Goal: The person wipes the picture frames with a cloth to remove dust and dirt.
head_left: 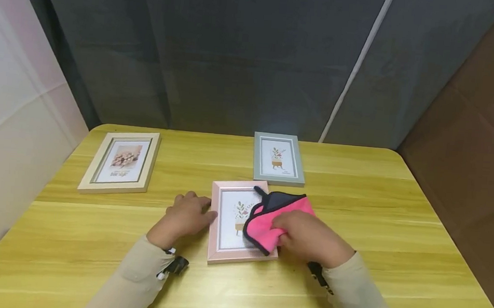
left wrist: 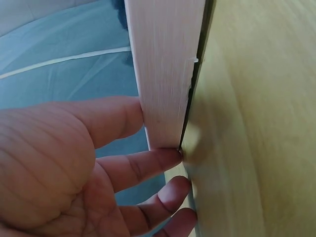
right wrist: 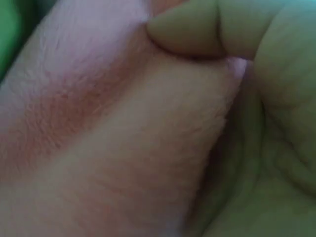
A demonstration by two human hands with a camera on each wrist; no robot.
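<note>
A pink picture frame [head_left: 217, 255] lies on the wooden table, its print of a potted plant partly covered by a cloth. At its left edge is my left hand [head_left: 185, 219]: the thumb [left wrist: 111, 118] touches the frame's front edge and the other fingers reach past its far corner, low by the tabletop. My right hand [head_left: 308, 236] pinches a pink cleaning cloth [head_left: 263, 225] with black trim and a dark grey underside, which lies over the right half of the frame. Up close in the right wrist view, the cloth [right wrist: 123, 138] is bunched between thumb and fingers.
A grey-blue picture frame [head_left: 299, 177] lies just behind the pink one, close to the table's back edge. Toward the back left lies a cream picture frame [head_left: 88, 180]. Dark curtains [head_left: 237, 56] hang behind the table [head_left: 371, 289], with a brown one at the right.
</note>
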